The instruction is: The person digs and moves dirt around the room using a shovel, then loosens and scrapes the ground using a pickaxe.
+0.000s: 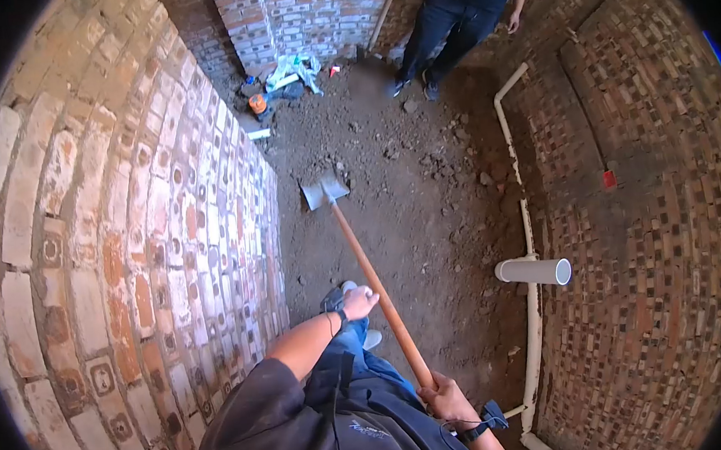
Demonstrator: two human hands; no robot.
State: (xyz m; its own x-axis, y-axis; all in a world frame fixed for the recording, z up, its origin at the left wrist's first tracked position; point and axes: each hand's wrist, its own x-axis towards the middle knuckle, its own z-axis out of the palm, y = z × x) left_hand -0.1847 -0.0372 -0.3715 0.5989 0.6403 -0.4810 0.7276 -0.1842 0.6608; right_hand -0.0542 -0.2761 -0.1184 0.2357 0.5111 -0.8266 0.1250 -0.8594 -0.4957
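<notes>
A shovel (374, 276) with a long wooden handle slants across the middle of the view. Its metal blade (325, 192) lies on the dirt floor ahead of me. My right hand (448, 401) is closed around the handle's upper end, close to my body. Farther down, my left hand (358, 303) is closed at the handle's left side, its fingers partly hidden. Dark bands circle both wrists. Below my left hand, my shoes and blue trousers show in part.
Brick walls (208, 194) flank the narrow dirt floor (353, 125). White pipes (534, 321) run along the right wall, with a wide pipe stub (533, 271) sticking out. Another person (459, 13) stands at the back, holding a long handle. Plastic bags (293, 72) and an orange object (258, 104) lie back left.
</notes>
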